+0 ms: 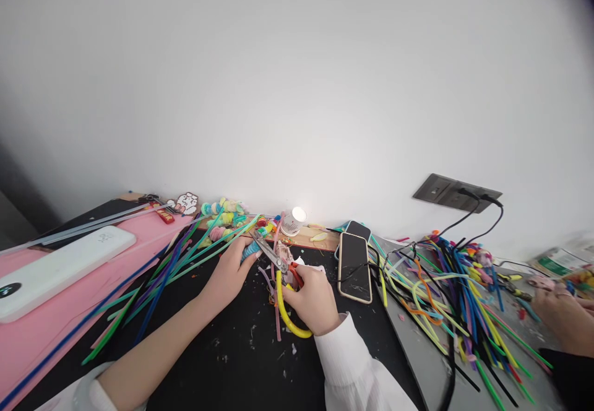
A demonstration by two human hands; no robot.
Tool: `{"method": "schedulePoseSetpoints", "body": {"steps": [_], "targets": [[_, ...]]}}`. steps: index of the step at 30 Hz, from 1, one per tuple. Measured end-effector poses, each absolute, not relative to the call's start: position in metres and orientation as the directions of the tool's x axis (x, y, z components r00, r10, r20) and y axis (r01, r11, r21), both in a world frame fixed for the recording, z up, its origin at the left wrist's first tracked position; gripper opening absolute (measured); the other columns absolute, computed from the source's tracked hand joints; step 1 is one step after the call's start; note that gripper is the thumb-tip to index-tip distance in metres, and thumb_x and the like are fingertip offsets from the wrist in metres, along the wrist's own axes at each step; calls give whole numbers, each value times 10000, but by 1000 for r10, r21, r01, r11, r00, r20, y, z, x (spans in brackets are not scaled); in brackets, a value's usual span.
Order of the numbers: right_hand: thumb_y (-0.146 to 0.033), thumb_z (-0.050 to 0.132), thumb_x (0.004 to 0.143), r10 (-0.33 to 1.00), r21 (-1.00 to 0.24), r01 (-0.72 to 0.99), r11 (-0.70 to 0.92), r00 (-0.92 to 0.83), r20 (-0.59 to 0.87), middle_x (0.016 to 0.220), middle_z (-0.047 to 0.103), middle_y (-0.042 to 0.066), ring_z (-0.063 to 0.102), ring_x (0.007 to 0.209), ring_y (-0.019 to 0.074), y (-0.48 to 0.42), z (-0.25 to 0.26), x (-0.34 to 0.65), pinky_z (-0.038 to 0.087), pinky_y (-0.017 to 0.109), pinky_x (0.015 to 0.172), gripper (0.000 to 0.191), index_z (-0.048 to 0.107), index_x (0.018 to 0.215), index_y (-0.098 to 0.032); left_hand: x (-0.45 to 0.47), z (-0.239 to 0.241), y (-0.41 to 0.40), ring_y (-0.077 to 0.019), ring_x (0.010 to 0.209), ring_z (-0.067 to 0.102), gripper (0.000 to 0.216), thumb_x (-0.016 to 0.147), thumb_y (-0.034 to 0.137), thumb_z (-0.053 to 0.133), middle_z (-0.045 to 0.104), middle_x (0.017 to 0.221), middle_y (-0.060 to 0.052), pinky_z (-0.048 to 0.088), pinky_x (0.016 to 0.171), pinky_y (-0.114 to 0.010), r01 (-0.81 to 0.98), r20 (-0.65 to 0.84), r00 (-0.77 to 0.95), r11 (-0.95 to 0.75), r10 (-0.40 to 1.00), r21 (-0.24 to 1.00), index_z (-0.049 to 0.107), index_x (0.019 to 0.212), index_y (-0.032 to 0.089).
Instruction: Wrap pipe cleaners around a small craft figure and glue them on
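Both hands are mid-cut: the left hand (229,273) pinches a blue fuzzy stem (250,251) in its grip, and the right hand (312,302) is clenched on the yellow-handled scissors (278,268) beside it. Snippets (253,335) dot the black surface (218,367), while the long stems (185,262) lie uncut, so much seems left

Hands meet mid-table (241,361): left hand (229,272) just left of right hand (310,302), scissors (273,256) in the right, tips toward the left. Sticks (185,256) fan out left of them, power bank (60,268) further left. Phones (354,258) just right of right hand, stick pile (455,287) beyond, socket (457,192) on the wall behind it. Another person's hand (563,315) far right.
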State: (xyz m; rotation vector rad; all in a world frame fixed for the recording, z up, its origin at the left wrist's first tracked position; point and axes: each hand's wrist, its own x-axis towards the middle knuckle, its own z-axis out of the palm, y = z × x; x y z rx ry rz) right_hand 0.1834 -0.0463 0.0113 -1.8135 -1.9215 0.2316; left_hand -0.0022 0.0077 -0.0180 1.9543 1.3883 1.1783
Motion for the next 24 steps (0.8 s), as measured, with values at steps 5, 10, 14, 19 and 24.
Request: {"method": "schedulePoseSetpoints", "body": {"steps": [5,10,14,19,24], "targets": [[-215,642,706,978,-434,897,88,6,210,561,441,-53,398,550,103,-46,12,182,238,228,534,225,464,572,-190,-2,-17,8,-257,933,608,173,892,346,438,624,948,-62,496,841,-416,510,370,125,-379,921,772,521,950,207],[-203,627,726,974,-430,897,100,-1,225,546,445,-45,411,545,107,-46,11,182,235,234,533,254,444,551,-190,-2,-16,9,-263,1002,605,165,892,343,441,642,1020,-67,487,885,-417,489,380,134,-395,915,778,529,958,219],[-244,568,788,958,-445,892,84,51,282,563,468,-35,435,549,125,-44,10,185,251,241,546,222,449,605,-202,-3,-16,9,-272,1064,590,198,882,353,457,638,1067,-77,468,926,-429,493,375,124,-385,919,781,534,996,210],[-325,507,844,945,-529,843,97,89,315,810,587,31,549,693,177,-45,13,187,350,253,606,132,480,834,-197,-3,-17,8,-273,1079,591,237,865,385,497,636,1062,-69,471,930,-437,500,391,81,-377,917,780,511,1029,215],[-332,535,832,964,-494,864,94,45,263,888,598,50,566,776,205,-49,13,184,359,264,624,155,492,884,-193,-2,-14,7,-274,1083,620,239,864,403,498,637,1128,-89,493,896,-430,424,325,74,-325,943,846,445,1021,231]]}}
